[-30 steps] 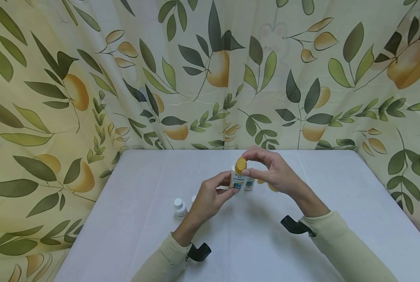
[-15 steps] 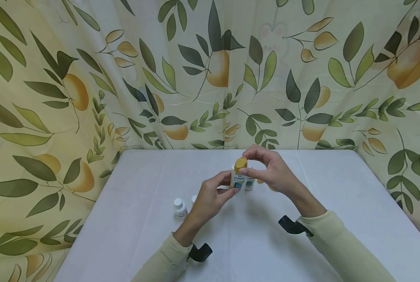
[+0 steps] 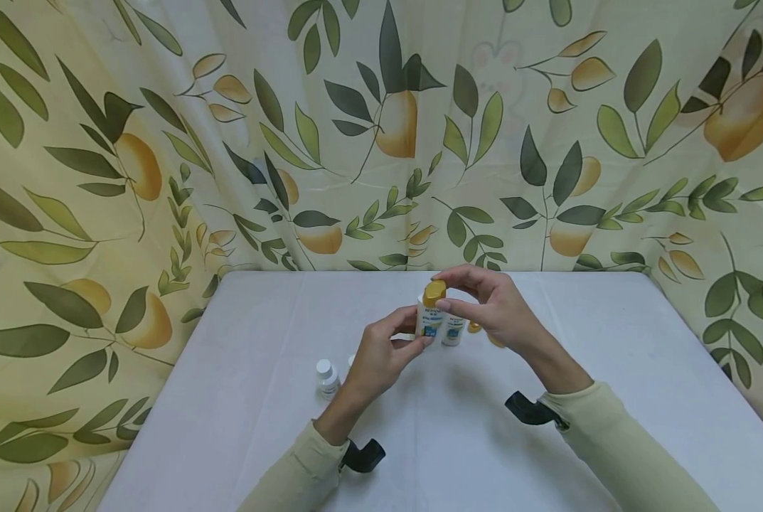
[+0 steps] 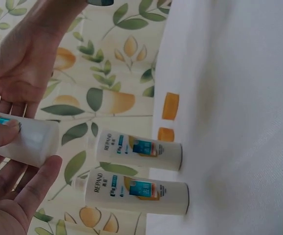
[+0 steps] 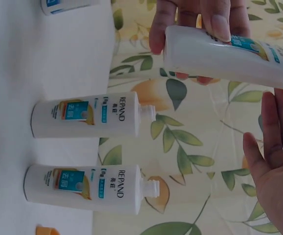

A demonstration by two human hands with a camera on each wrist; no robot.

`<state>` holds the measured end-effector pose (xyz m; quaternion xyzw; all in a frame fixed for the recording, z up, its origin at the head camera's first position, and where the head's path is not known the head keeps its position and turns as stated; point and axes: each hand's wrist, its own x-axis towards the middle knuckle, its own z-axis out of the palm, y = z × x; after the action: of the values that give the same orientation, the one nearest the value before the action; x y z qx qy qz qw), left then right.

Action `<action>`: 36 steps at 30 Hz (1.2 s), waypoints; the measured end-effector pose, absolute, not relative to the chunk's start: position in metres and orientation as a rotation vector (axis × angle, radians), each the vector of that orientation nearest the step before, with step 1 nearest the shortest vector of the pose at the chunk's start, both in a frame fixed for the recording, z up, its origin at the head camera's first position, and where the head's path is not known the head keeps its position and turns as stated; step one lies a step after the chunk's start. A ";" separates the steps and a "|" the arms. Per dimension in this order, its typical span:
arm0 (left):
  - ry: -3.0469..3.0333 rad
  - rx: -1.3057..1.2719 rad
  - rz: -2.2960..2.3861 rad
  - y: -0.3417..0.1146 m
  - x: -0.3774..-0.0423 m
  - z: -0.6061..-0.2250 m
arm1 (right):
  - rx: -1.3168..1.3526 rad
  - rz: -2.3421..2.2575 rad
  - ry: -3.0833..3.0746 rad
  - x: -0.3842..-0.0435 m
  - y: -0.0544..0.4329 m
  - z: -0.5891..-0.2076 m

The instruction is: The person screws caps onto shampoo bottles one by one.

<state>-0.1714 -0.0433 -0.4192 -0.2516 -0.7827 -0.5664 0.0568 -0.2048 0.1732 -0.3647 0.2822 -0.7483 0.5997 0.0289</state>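
Note:
Above the table, my left hand (image 3: 381, 352) grips a white REPAND shampoo bottle (image 3: 429, 325) by its body, thumb on the front. At its top my right hand (image 3: 499, 311) pinches the orange-yellow cap (image 3: 434, 293) between thumb and fingers. The cap overlaps the bottle's neck, and its far side is hidden. Two matching bottles without caps, a nearer one (image 5: 85, 190) and another (image 5: 87, 116), stand upright on the table in the right wrist view. Beside them lie two loose orange caps, an upper one (image 4: 170, 106) and a lower one (image 4: 165, 134), in the left wrist view.
Left of my left forearm stands a small white bottle (image 3: 327, 382) with a white cap. Another white top (image 3: 352, 360) shows partly behind that hand. A white cloth covers the table (image 3: 445, 455); a leaf-and-fruit curtain (image 3: 368, 142) hangs behind it.
The held bottle and its cap have risen slightly and shifted a little left, both hands with them. More of the standing bottle behind now shows. My grips look the same.

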 end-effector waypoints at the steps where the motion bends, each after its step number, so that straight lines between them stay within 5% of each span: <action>1: -2.375 -0.757 -1.718 -0.043 -0.171 -0.420 | 0.873 1.854 -2.303 -0.205 0.173 -0.365; 36: -2.349 -0.729 -1.568 -0.037 -0.168 -0.421 | 0.727 1.727 -2.354 -0.203 0.164 -0.367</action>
<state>-0.1684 -0.0366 -0.4205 -0.2483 -0.8002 -0.5343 0.1122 -0.2032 0.1645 -0.3671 0.2411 -0.7807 0.5727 0.0664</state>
